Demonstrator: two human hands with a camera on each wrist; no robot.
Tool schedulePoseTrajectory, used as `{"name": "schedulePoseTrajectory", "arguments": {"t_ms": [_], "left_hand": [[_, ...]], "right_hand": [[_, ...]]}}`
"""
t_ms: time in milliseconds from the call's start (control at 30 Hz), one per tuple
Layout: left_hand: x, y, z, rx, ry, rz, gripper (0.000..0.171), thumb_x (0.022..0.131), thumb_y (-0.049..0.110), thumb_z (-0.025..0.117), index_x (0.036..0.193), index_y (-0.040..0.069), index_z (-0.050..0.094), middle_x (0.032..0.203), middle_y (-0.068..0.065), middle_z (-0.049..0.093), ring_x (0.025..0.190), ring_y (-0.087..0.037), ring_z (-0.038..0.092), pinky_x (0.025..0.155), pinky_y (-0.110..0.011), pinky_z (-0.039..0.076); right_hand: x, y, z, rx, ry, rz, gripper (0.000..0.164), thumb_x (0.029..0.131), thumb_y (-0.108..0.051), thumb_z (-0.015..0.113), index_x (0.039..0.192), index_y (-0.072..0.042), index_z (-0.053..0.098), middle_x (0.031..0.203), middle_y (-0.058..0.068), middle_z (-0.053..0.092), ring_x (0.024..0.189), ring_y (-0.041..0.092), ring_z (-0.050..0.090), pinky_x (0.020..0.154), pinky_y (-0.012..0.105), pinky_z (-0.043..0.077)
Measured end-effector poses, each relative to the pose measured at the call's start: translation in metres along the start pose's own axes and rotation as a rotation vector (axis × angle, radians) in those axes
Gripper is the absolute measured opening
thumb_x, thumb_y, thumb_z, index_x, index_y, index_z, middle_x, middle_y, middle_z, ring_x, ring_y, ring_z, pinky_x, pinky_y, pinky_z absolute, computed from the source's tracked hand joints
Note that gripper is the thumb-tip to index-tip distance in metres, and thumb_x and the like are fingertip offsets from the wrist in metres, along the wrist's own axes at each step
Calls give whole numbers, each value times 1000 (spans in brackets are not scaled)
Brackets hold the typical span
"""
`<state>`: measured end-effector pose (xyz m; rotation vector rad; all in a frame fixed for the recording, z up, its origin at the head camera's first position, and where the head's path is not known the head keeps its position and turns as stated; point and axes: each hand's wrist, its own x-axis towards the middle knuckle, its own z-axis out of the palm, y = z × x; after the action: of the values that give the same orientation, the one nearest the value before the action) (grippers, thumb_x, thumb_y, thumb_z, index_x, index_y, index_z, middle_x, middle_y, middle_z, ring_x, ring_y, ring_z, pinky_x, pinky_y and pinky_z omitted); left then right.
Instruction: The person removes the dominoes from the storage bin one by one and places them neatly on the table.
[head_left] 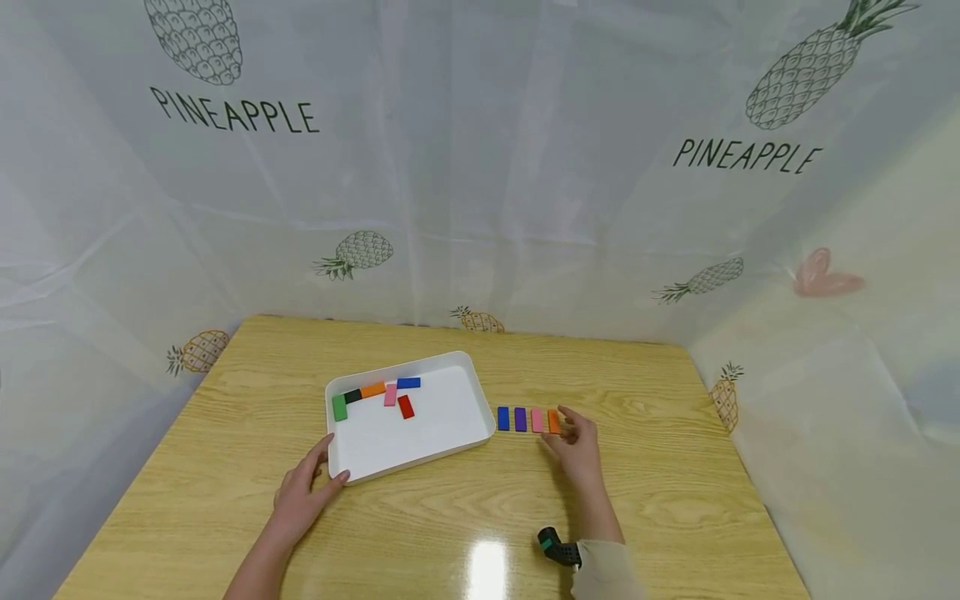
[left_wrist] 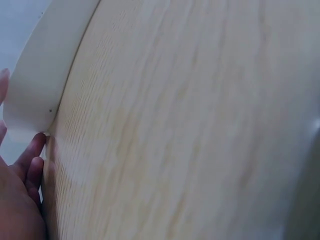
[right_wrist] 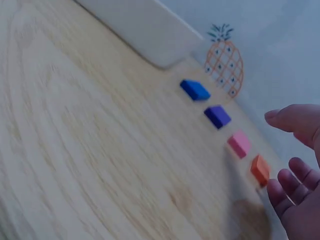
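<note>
The left hand, its thumb and fingers spread and only lightly bent, touches the near left corner of a shallow white rectangular tray holding six small coloured rectangular blocks on the pale wooden table. Right of the tray stands a row of blue, purple, pink and orange rectangular blocks, and the right hand reaches around the orange one at the row's right end, thumb and fingers apart, gripping nothing.
</note>
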<state>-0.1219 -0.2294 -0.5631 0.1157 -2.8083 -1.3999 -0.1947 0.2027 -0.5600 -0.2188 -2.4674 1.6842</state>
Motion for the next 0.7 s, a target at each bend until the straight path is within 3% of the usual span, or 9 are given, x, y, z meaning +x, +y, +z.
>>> {"name": "schedulePoseTrajectory", "arguments": {"t_ms": [233,500,700], "left_hand": [[0,0,2,-13,22,22,65,95,35,63,150,12,36,132,-22,54,115,-39,48,90,-60,25],[0,1,-2,-46,-6,17,66,95,31,64,151,11,35,134,-25,51,116,-39,48,93,-58,29],[0,3,-8,-108,-57,-14,71,94,30,67,151,6,33,134,-27,49,118,-41,46,98,-55,34]], "right_hand": [[-21,-32,17,111,-2,2,49,83,-1,75,130,1,59,125,18,51,104,32,53,81,26,48],[-51,-92,37,206,-122,-19,42,82,5,72,123,6,61,117,22,53,100,37,52,71,23,49],[-52,-90,62,215,-179,-93,42,82,4,74,122,4,62,117,20,56,99,40,52,74,26,49]]}}
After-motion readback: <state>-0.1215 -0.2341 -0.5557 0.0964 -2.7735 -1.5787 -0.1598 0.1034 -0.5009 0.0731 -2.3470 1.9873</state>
